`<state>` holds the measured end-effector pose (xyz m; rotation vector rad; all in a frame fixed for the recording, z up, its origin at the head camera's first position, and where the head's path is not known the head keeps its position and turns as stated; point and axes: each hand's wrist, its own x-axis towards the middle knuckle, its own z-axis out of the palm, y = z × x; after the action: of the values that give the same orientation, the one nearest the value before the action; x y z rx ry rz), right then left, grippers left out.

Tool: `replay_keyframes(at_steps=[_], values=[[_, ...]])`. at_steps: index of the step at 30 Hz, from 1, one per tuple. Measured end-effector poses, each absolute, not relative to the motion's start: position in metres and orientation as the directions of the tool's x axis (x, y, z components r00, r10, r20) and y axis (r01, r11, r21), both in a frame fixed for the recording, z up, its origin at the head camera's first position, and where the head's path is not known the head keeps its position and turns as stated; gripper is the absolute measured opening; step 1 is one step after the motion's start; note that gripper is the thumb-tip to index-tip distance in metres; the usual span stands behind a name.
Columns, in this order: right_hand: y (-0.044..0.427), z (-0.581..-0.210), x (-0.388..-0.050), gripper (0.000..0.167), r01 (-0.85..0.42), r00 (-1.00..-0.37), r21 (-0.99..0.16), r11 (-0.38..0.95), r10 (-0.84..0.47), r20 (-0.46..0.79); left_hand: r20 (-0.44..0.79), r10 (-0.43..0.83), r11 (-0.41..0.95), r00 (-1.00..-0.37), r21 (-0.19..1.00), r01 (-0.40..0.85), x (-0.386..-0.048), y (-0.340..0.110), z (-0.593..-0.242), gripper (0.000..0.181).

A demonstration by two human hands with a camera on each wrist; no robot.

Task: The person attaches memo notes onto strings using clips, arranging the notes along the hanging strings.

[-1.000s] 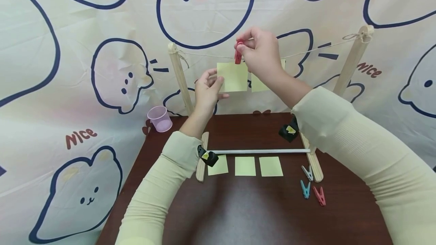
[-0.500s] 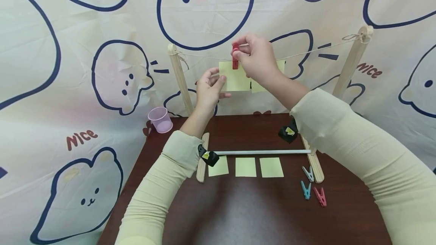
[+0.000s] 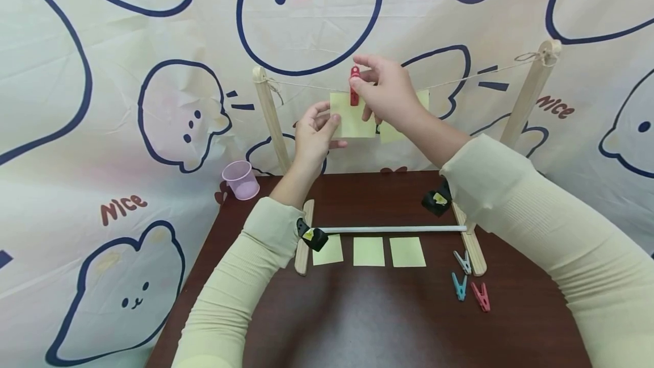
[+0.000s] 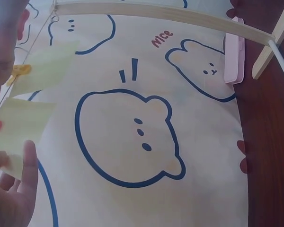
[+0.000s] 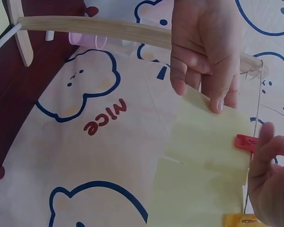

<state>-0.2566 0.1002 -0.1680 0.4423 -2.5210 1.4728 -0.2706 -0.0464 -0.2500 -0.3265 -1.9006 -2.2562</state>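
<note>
My left hand (image 3: pixel 313 132) pinches the left edge of a pale yellow sticky note (image 3: pixel 352 124) that hangs from a string (image 3: pixel 449 82). A red clothespin (image 3: pixel 355 92) sits upright over the note's top edge and the string. My right hand (image 3: pixel 388 90) is beside the clothespin, its index finger lifted off and the thumb close to the clip; whether the thumb touches is unclear. Just right of it hangs a second sticky note (image 3: pixel 391 133), partly hidden behind my right hand. A yellow clothespin (image 5: pixel 241 220) clips that one in the right wrist view.
Wooden posts (image 3: pixel 528 95) hold the string at both ends, joined low down by a white rod (image 3: pixel 388 229). Several sticky notes (image 3: pixel 369 251) lie on the dark table (image 3: pixel 357 322). Grey, blue (image 3: pixel 459 287) and red clothespins lie at right. A purple cup (image 3: pixel 240 179) stands back left.
The red clothespin moved down onto the note and string. My right hand's fingers then spread apart from it. My left hand kept its pinch, shifting slightly right.
</note>
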Motion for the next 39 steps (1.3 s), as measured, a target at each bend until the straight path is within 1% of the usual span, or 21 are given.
replay_keyframes(at_steps=[5,8,10,12,13,15,16,17,19,20,21,22,23,25,27,29,31,33,34,37,39], values=[[0.108,-0.163,-0.25,0.058,-0.358,-0.934,-0.82,0.447,-0.156,0.322,0.299,0.01,-0.168,-0.954,0.941,0.293,-0.268,-0.051,-0.255,0.041],[0.114,-0.164,-0.241,0.06,-0.414,-0.907,-0.785,0.461,-0.135,0.399,0.305,0.002,-0.125,-0.952,0.945,0.302,-0.264,-0.055,-0.262,0.048],[0.12,-0.169,-0.233,0.058,-0.491,-0.86,-0.739,0.461,-0.123,0.495,0.32,-0.009,-0.054,-0.947,0.946,0.32,-0.259,-0.059,-0.269,0.049],[0.128,-0.179,-0.226,0.053,-0.604,-0.767,-0.644,0.47,-0.121,0.63,0.378,-0.037,0.105,-0.925,0.922,0.373,-0.253,-0.063,-0.278,0.047],[0.133,-0.185,-0.222,0.05,-0.666,-0.7,-0.576,0.474,-0.131,0.702,0.42,-0.057,0.214,-0.906,0.891,0.4,-0.249,-0.065,-0.283,0.047],[0.144,-0.2,-0.215,0.041,-0.772,-0.537,-0.415,0.482,-0.146,0.831,0.524,-0.087,0.44,-0.848,0.783,0.439,-0.242,-0.067,-0.296,0.045],[0.149,-0.21,-0.212,0.037,-0.807,-0.456,-0.333,0.487,-0.156,0.876,0.577,-0.101,0.538,-0.81,0.717,0.444,-0.238,-0.068,-0.304,0.044],[0.155,-0.22,-0.209,0.034,-0.823,-0.392,-0.266,0.502,-0.162,0.905,0.625,-0.11,0.615,-0.773,0.653,0.441,-0.234,-0.069,-0.312,0.044],[0.167,-0.241,-0.205,0.029,-0.831,-0.306,-0.179,0.527,-0.163,0.938,0.694,-0.107,0.703,-0.712,0.559,0.44,-0.229,-0.071,-0.331,0.041],[0.173,-0.253,-0.203,0.028,-0.824,-0.296,-0.166,0.542,-0.162,0.941,0.715,-0.097,0.725,-0.693,0.528,0.443,-0.227,-0.073,-0.342,0.039],[0.18,-0.266,-0.202,0.026,-0.811,-0.301,-0.16,0.563,-0.166,0.939,0.724,-0.09,0.738,-0.684,0.509,0.442,-0.226,-0.074,-0.352,0.037],[0.187,-0.279,-0.2,0.025,-0.791,-0.327,-0.173,0.587,-0.166,0.93,0.714,-0.084,0.749,-0.695,0.505,0.428,-0.224,-0.075,-0.362,0.035],[0.195,-0.291,-0.198,0.023,-0.765,-0.369,-0.199,0.613,-0.163,0.915,0.697,-0.078,0.76,-0.712,0.504,0.41,-0.223,-0.076,-0.373,0.033],[0.209,-0.318,-0.196,0.019,-0.706,-0.484,-0.277,0.652,-0.158,0.86,0.639,-0.068,0.786,-0.767,0.508,0.354,-0.22,-0.078,-0.394,0.028],[0.223,-0.346,-0.194,0.018,-0.607,-0.634,-0.374,0.701,-0.143,0.76,0.557,-0.057,0.815,-0.828,0.506,0.284,-0.217,-0.082,-0.416,0.026],[0.235,-0.375,-0.189,0.018,-0.478,-0.774,-0.463,0.746,-0.109,0.624,0.475,-0.048,0.846,-0.879,0.488,0.217,-0.215,-0.085,-0.437,0.026],[0.246,-0.404,-0.186,0.018,-0.345,-0.873,-0.505,0.791,-0.074,0.482,0.393,-0.03,0.875,-0.919,0.454,0.166,-0.214,-0.087,-0.457,0.029],[0.256,-0.43,-0.182,0.018,-0.223,-0.935,-0.505,0.834,-0.037,0.352,0.316,-0.01,0.901,-0.949,0.413,0.129,-0.214,-0.088,-0.475,0.031],[0.261,-0.441,-0.181,0.018,-0.171,-0.954,-0.488,0.856,-0.021,0.298,0.277,0.001,0.911,-0.961,0.397,0.115,-0.214,-0.088,-0.483,0.031],[0.272,-0.469,-0.179,0.021,-0.053,-0.984,-0.427,0.903,0.025,0.175,0.18,0.035,0.928,-0.983,0.359,0.099,-0.216,-0.088,-0.5,0.033],[0.278,-0.482,-0.178,0.022,-0.007,-0.991,-0.394,0.919,0.047,0.129,0.133,0.044,0.934,-0.99,0.345,0.088,-0.218,-0.088,-0.507,0.035]])
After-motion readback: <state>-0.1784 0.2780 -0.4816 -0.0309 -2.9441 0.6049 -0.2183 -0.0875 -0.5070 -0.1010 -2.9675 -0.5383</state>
